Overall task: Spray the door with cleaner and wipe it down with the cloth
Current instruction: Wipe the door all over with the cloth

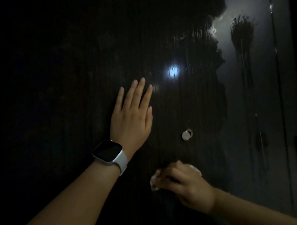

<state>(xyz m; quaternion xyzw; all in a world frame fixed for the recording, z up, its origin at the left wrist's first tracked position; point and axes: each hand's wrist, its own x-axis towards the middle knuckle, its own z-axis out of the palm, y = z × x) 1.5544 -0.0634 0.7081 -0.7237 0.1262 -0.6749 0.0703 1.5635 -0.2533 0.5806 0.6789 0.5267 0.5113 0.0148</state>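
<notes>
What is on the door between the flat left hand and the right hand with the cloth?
Head view: mostly bare dark glossy door; only a small round silver lock cover sits just right of that stretch.

The one head-worn view faces a dark door [74,99] head-on from close range, tilted slightly down.

Door [74,81] seen as near-black, faint vertical streaks noted across surface; paler grey sheen at 1 o'clock, darker smeared patch [242,31] within it. Bright white-blue glare spot [173,71] noted just above centre. Watch [110,153] at 7 o'clock: black face, white case and strap. Cloth [155,180] at 5 o'clock seen as pale off-white. Small round fitting [186,135] silver.
</notes>
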